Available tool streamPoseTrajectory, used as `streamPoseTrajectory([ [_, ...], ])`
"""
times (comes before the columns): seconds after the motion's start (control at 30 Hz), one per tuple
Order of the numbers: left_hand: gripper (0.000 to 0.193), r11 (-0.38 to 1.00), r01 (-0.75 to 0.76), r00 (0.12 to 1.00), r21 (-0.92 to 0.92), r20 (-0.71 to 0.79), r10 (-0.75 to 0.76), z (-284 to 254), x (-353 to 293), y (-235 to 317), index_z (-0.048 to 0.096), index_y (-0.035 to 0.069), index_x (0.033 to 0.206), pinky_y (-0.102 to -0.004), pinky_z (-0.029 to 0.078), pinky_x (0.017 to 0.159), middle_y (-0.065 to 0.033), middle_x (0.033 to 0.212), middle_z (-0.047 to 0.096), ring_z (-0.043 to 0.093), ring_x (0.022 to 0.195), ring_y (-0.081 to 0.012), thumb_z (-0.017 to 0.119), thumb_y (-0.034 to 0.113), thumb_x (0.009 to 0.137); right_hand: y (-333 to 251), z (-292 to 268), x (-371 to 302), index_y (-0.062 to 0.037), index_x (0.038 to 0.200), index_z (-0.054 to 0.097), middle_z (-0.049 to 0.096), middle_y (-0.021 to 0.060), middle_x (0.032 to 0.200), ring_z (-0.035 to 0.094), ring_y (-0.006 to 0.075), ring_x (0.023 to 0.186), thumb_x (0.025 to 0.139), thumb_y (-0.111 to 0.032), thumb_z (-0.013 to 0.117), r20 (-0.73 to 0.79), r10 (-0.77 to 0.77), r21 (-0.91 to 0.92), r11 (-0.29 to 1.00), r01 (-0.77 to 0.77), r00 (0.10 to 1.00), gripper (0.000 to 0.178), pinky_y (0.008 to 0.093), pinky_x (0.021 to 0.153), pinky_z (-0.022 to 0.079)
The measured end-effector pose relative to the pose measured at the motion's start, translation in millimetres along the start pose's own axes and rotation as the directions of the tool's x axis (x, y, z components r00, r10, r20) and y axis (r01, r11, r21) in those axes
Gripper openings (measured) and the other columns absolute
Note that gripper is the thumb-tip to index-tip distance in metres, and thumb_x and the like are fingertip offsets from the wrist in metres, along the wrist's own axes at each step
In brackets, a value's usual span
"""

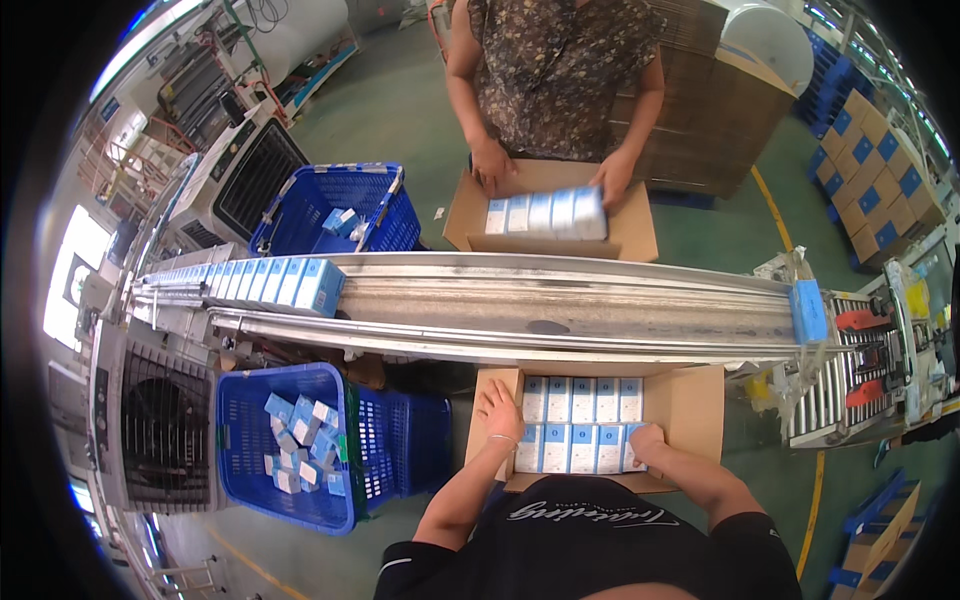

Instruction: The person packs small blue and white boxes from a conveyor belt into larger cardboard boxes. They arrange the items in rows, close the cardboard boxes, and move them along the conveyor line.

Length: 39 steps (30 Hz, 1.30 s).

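From my distant seat, I see the left hand [500, 412] open, its fingers laid on the left side of a carton [692, 410]. The right hand [648, 446] has curled fingers against the right end of the near row; whether it grips the last box there, I cannot tell. The small blue-and-white boxes [570, 425] stand inside the carton in two rows, close together. If the right hand pushes too hard, I think a box could tilt or its corner could be crushed; if the left hand leaned heavily, the carton wall could bend.

Beyond the carton runs a conveyor [550, 310], with a line of boxes [285, 285] at its left and one blue box [808, 312] near its right end. To the left, a blue basket [345, 450] holds loose boxes [300, 440]. Across, a co-worker's hands [615, 178] handle a blurred row in another carton [640, 225].
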State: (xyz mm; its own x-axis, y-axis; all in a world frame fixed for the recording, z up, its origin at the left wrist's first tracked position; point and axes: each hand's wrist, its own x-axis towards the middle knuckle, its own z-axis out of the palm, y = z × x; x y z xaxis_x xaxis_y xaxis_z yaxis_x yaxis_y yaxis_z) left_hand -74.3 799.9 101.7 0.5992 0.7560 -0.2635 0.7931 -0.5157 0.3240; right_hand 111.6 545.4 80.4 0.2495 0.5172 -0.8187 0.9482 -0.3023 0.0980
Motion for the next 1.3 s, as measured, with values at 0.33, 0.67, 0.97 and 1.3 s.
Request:
streamPoseTrajectory([
  [0.33, 0.073, 1.000, 0.028, 0.998, 0.013, -0.050, -0.027, 14, 7, 2, 0.016, 0.001, 0.140, -0.0640, 0.026, 0.095, -0.0182, 0.146, 0.017, 0.022, 0.129, -0.0452, 0.056, 0.020, 0.082, 7, -51, -51, -0.0002, 0.100, 0.060, 0.064, 0.0186, 0.097, 0.061, 0.0336, 0.092, 0.079, -0.036, 0.062, -0.330, 0.030, 0.388, 0.915, 0.107, 0.943, 0.042, 0.0449, 0.078, 0.048],
  [0.67, 0.061, 0.982, 0.079, 0.996, 0.169, -0.057, -0.071, -8, -2, 12, 0.021, 0.005, 0.139, -0.0645, 0.032, 0.093, -0.0160, 0.146, 0.019, 0.025, 0.130, -0.0437, 0.047, 0.019, 0.087, 19, -9, -65, -0.0039, 0.082, 0.064, 0.063, 0.0112, 0.076, 0.055, 0.0288, 0.089, 0.077, -0.022, 0.057, -0.781, -0.045, 0.122, 0.968, 0.222, 0.623, 0.021, 0.0523, 0.107, 0.016],
  [0.97, 0.065, 0.710, 0.238, 0.941, 0.663, 0.022, -0.337, 14, 37, 28, 0.023, 0.004, 0.140, -0.0631, 0.046, 0.072, -0.0196, 0.145, 0.023, 0.043, 0.117, -0.0474, 0.054, 0.010, 0.084, 20, -3, -57, -0.0036, 0.074, 0.064, 0.063, 0.0107, 0.072, 0.056, 0.0279, 0.082, 0.075, -0.022, 0.056, -0.830, -0.070, 0.090, 0.962, 0.256, 0.554, 0.020, 0.0526, 0.107, 0.015],
  [1.3, 0.072, 0.502, -0.304, 0.846, 0.810, 0.472, -0.247, -11, 44, 43, 0.048, 0.013, 0.128, -0.0519, 0.056, 0.062, -0.0153, 0.142, 0.026, 0.052, 0.108, -0.0380, 0.078, 0.010, 0.062, 20, 0, -51, -0.0016, 0.075, 0.065, 0.064, 0.0127, 0.075, 0.057, 0.0275, 0.084, 0.077, -0.019, 0.055, -0.835, 0.063, 0.200, 0.960, 0.195, 0.547, 0.020, 0.0468, 0.108, 0.019],
])
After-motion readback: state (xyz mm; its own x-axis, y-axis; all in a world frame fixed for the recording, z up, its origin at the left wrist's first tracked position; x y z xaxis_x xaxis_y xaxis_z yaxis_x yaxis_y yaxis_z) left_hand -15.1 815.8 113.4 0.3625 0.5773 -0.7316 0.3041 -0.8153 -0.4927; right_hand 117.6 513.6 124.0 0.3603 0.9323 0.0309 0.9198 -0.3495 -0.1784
